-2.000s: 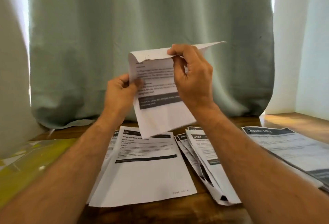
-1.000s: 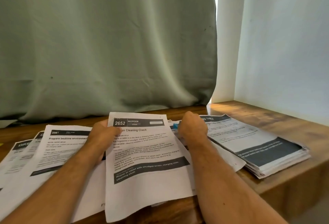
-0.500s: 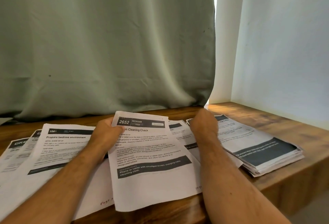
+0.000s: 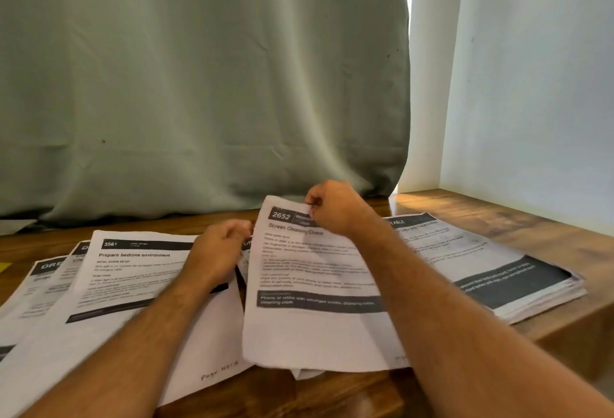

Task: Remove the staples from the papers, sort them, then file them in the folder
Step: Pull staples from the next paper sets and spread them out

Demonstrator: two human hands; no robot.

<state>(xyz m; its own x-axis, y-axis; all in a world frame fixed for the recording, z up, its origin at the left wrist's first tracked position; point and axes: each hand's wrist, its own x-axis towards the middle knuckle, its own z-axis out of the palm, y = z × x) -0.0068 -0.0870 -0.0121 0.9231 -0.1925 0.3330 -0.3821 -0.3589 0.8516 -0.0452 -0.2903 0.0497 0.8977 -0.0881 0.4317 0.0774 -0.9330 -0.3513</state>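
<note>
A white printed sheet headed "2652" [image 4: 309, 284] lies in the middle of the wooden table [image 4: 531, 231]. My right hand [image 4: 335, 206] pinches its top edge and lifts that edge a little. My left hand [image 4: 219, 251] sits with curled fingers at the sheet's left edge, over the sheet headed "3561" [image 4: 126, 271]; what its fingertips hold is hidden. Under the 3561 sheet, more sheets [image 4: 46, 271] fan out to the left. A thick stack of printed papers [image 4: 498, 268] lies to the right.
A pale green curtain [image 4: 199, 85] hangs along the table's back edge. A white wall [image 4: 531, 85] bounds the right side. The table's right front corner drops off beyond the stack. A sliver of yellow [image 4: 4, 266] shows at the far left edge.
The raised sheet came down onto the table. My left hand slid off the 2652 sheet onto its left edge. My right hand moved left from the stack and now pinches the 2652 sheet's top.
</note>
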